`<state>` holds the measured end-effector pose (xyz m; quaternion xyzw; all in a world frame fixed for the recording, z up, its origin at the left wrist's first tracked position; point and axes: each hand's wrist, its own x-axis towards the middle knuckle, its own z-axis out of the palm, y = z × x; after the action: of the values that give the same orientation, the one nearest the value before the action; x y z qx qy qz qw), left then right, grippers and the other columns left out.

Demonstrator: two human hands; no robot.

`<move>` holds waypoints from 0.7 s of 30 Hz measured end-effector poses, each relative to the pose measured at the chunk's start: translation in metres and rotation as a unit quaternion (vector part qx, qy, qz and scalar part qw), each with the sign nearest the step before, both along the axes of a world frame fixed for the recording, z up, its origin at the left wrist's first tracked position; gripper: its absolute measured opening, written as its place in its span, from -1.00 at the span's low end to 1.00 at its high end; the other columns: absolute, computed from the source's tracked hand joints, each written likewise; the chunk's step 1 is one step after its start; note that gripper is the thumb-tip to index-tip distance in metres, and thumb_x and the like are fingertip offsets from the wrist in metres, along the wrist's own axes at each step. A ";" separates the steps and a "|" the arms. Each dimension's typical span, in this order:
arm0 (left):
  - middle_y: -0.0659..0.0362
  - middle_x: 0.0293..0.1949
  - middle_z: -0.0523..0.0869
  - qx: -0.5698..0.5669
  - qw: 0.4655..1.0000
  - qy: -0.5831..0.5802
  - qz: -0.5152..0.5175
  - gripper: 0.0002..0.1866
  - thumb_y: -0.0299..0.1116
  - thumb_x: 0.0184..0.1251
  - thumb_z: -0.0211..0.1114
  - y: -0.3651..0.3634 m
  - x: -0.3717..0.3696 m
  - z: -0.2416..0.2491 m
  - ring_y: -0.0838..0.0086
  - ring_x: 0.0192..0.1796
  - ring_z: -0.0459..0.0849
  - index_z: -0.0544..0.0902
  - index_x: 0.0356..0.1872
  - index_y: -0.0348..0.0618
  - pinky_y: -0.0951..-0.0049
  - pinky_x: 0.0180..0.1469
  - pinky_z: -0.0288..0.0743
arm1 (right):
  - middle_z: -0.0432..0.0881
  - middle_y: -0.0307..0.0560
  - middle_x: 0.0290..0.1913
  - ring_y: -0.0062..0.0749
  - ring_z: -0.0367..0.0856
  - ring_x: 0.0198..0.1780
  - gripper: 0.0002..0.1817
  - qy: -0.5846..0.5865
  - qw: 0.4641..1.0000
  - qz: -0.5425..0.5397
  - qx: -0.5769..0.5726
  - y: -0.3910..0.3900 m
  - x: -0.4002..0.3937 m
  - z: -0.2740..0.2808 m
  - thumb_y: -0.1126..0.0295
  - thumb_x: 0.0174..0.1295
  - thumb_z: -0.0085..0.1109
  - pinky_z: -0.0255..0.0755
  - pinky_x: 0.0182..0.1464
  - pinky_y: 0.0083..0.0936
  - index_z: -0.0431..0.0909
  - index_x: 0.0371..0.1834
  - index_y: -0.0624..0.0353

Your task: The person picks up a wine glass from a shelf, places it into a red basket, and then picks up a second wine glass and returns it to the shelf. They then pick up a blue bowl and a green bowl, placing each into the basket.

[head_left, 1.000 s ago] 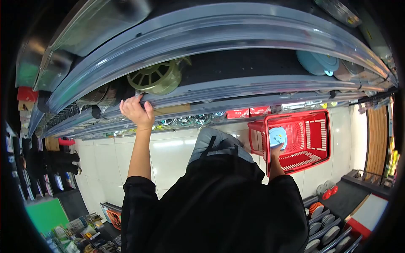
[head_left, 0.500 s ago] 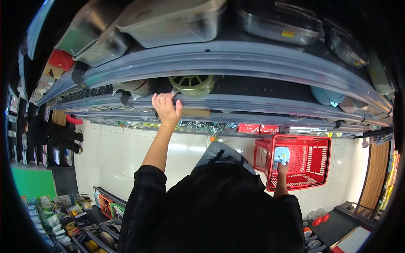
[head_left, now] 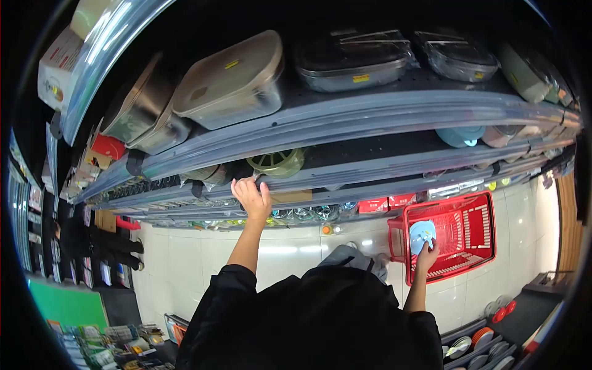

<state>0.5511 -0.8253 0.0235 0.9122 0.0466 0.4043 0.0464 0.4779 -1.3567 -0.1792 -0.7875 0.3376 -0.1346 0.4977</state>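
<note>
My left hand (head_left: 251,196) lies at the front edge of a middle shelf (head_left: 345,174), fingertips over the rail and thumb apart, holding nothing. Just behind its fingers stands an olive-green round container (head_left: 280,163) with a spoked top. Low on the right, my right hand (head_left: 427,253) grips the near edge of a light blue round container (head_left: 422,235). That container overlaps the inside left part of a red plastic shopping basket (head_left: 487,231). A similar light blue container (head_left: 459,135) sits farther right on the shelf.
Steel food boxes (head_left: 237,83) and wrapped lidded boxes (head_left: 351,61) line the shelf above. Red packages (head_left: 374,205) and glassware fill the lowest shelf. An orange-capped item (head_left: 327,229) stands on the tiled floor. A person in dark clothes (head_left: 92,240) is at the far left.
The view has shifted, showing more of the upper shelf. My right hand still has the light blue container over the basket, its fingers now nearer the container's edge. My left hand remains at the rail.
</note>
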 end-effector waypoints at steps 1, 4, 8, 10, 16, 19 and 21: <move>0.02 -0.17 0.51 0.000 1.000 -0.005 0.010 -0.73 -0.23 0.34 0.07 -0.001 -0.001 -0.001 0.12 0.04 0.46 0.51 -0.14 -0.23 -0.10 0.37 0.04 | 0.47 0.13 0.09 -0.23 0.58 -0.07 -0.62 0.000 1.000 0.008 0.005 0.001 -0.008 0.002 0.43 0.30 0.13 0.48 -0.03 -0.40 0.47 0.15 0.34; 0.01 -0.16 0.50 -0.004 1.000 0.000 0.001 -0.73 -0.23 0.32 0.09 0.000 -0.002 -0.002 0.12 0.04 0.46 0.51 -0.15 -0.24 -0.11 0.37 0.05 | 0.58 0.08 0.05 -0.29 0.58 -0.06 -0.65 -0.016 1.000 0.009 0.023 0.006 -0.024 0.007 0.41 0.33 0.11 0.46 -0.02 -0.42 0.49 0.13 0.33; -0.01 -0.17 0.49 0.003 1.000 -0.005 -0.008 -0.72 -0.24 0.29 0.13 0.004 0.000 -0.004 0.11 0.04 0.45 0.50 -0.15 -0.26 -0.13 0.35 0.08 | 0.64 0.00 -0.07 -0.38 0.59 -0.10 -0.68 -0.018 0.999 0.018 0.039 0.016 -0.025 0.027 0.42 0.35 0.10 0.45 -0.04 -0.48 0.51 0.11 0.32; -0.02 -0.17 0.48 0.006 1.000 -0.002 -0.006 -0.70 -0.21 0.29 0.13 0.005 0.000 -0.006 0.10 0.05 0.44 0.49 -0.13 -0.25 -0.15 0.35 0.07 | 0.65 -0.03 -0.14 -0.41 0.60 -0.14 -0.70 -0.007 0.998 0.039 0.053 0.031 -0.018 0.056 0.43 0.33 0.11 0.47 -0.07 -0.51 0.51 0.09 0.33; 0.01 -0.11 0.49 0.023 1.000 -0.001 -0.003 -0.65 -0.17 0.26 0.15 0.006 -0.003 -0.009 0.09 0.08 0.42 0.47 -0.08 -0.23 -0.18 0.36 0.02 | 0.68 -0.01 -0.09 -0.37 0.67 -0.08 -0.70 -0.143 0.952 0.260 0.079 0.096 0.025 0.081 0.53 0.27 0.11 0.54 -0.05 -0.50 0.50 0.07 0.29; 0.04 -0.09 0.50 0.025 1.000 -0.007 -0.006 -0.64 -0.15 0.25 0.15 0.007 0.001 -0.009 0.09 0.11 0.41 0.48 -0.08 -0.21 -0.21 0.39 -0.02 | 0.67 -0.02 -0.14 -0.36 0.69 -0.17 -0.72 -0.160 0.927 0.334 0.067 0.139 0.039 0.127 0.54 0.22 0.15 0.54 -0.09 -0.51 0.55 0.02 0.27; 0.05 -0.08 0.51 0.039 0.999 -0.020 -0.001 -0.65 -0.14 0.25 0.15 0.007 0.000 -0.010 0.10 0.12 0.40 0.50 -0.10 -0.21 -0.25 0.41 -0.08 | 0.66 -0.01 -0.16 -0.35 0.70 -0.19 -0.72 -0.172 0.914 0.364 0.046 0.161 0.044 0.162 0.54 0.21 0.16 0.54 -0.11 -0.50 0.56 0.00 0.26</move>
<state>0.5513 -0.8188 0.0132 0.9052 0.0291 0.4238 0.0116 0.5222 -1.1962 -0.0172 -0.7967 -0.0572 -0.0623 0.5984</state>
